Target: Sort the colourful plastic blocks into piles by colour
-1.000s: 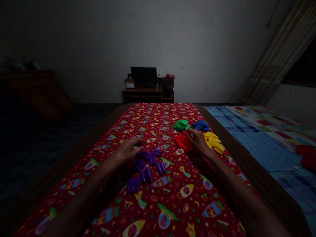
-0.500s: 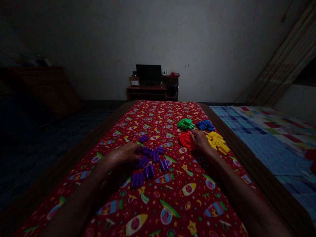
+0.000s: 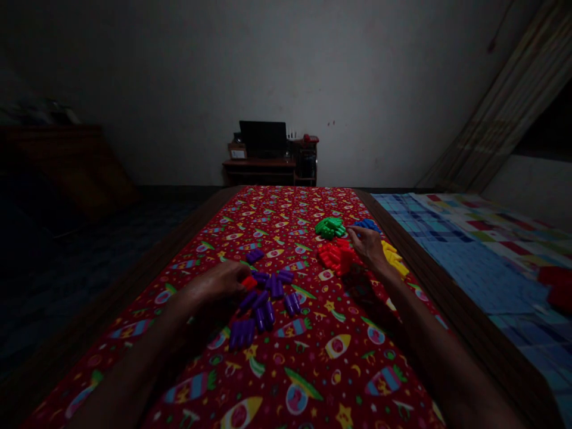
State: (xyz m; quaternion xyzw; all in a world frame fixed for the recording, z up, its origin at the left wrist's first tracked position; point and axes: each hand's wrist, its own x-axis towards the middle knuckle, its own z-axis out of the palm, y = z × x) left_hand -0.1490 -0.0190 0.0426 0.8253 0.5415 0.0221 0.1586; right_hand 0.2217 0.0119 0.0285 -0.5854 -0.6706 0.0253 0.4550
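Note:
My left hand (image 3: 227,280) is over the left side of a loose group of purple plastic pieces (image 3: 242,333), which look like short joined tubes. Its fingers are closed on a red plastic piece (image 3: 248,283) that shows at the fingertips. My right hand (image 3: 367,245) hovers among the coloured piles with its fingers partly stretched out, and I see nothing in them. Just left of it lies a red pile (image 3: 335,257). A green pile (image 3: 329,227) is beyond that. Behind my right hand is a partly covered blue pile (image 3: 369,225), and to its right a yellow pile (image 3: 395,259).
A red cloth (image 3: 268,208) with a rocket print covers the long table, whose brown edge (image 3: 429,274) shows on the right. Checked bedding (image 3: 447,238) lies beyond it. At the far wall stands a desk with a dark monitor (image 3: 263,137). A wooden cabinet (image 3: 67,167) is at left.
My right hand has lifted off the red pile and shifted away from me towards the blue pile. A red piece now shows at my left fingertips. The view has tilted slightly.

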